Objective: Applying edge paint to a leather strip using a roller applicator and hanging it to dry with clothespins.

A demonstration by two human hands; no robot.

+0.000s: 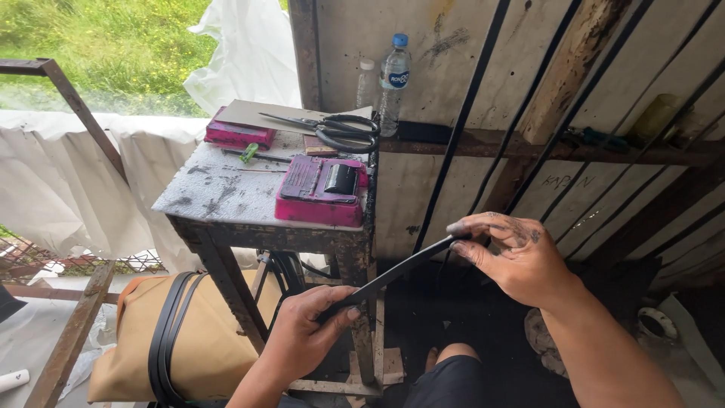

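A narrow black strap [396, 272] runs slantwise between my two hands, in front of a small worn table. My left hand [306, 332] grips its lower end, fingers curled around it. My right hand [513, 253], its fingers smeared with black, pinches the upper end between thumb and fingertips. Both hands hold the strap taut, above my knee [453, 370].
The stained table [226, 193] bears a pink open case [321, 189], a pink box [238, 134], large black scissors [340, 130], a green-handled tool [249, 153] and two plastic bottles [393, 79]. Black straps hang on the board wall [468, 98]. A tan bag [196, 332] with black straps lies at lower left.
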